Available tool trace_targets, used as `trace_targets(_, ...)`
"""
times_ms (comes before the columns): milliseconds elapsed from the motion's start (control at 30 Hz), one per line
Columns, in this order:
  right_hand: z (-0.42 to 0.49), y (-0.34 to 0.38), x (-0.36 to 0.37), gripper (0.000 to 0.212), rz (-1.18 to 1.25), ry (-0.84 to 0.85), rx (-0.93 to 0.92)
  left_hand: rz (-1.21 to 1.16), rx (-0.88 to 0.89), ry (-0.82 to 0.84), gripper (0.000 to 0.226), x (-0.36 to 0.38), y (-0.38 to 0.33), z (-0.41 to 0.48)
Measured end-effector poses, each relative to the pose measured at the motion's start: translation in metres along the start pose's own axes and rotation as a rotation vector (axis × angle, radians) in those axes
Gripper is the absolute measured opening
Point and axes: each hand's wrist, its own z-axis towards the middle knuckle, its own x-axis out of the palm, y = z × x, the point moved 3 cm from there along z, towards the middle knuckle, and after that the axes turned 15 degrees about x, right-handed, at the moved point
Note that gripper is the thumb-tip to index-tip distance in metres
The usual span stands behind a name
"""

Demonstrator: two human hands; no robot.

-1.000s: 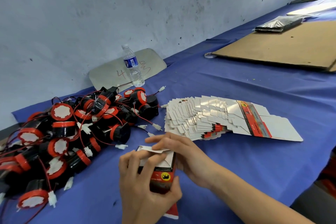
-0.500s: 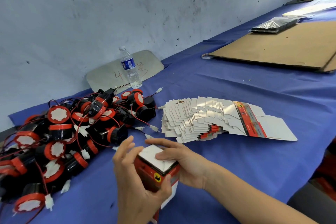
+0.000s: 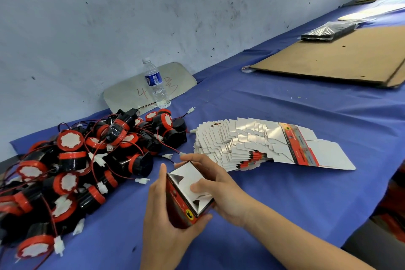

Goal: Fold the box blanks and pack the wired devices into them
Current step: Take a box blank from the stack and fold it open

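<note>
Fingers (image 3: 163, 176) of the left hand (image 3: 166, 221) were curled round the red box (image 3: 182, 201), its thumb under the near bottom corner, gripping it just above the blue tabletop (image 3: 274, 127). To the left lay the heap of wired devices (image 3: 72, 164), black and red, their leads tangled together, near the box but not touching it. At the back, against the wall, stood a water bottle (image 3: 156, 84). The right hand (image 3: 219, 190) wrapped the box's far side, and its thumb pressed down on the white end flaps (image 3: 190, 184), which were folded over but showed dark gaps where they had not locked. Further right, the fanned stack of box blanks (image 3: 258, 144) lay flat, close beside the right hand, and a brown cardboard sheet (image 3: 341, 57) lay well beyond.

As a judgement, the risk was in those flaps: if the thumb pushed before the tabs were lined up, one could crease or spring back open, and a device dropped in would fall through. Too hard a squeeze from the left hand could also skew the walls out of square.
</note>
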Motion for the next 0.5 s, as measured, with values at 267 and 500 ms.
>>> trace_targets(267,0.0013,-0.0005,-0.0005,0.058,0.029,0.030,0.007,0.016,0.009,0.012,0.115,-0.0028,0.0002,0.0005)
trace_targets(500,0.0040,-0.0007,-0.0014,0.058,0.050,0.068,0.075,-0.002,-0.008,-0.020,0.117,-0.0044,0.0022,-0.0015)
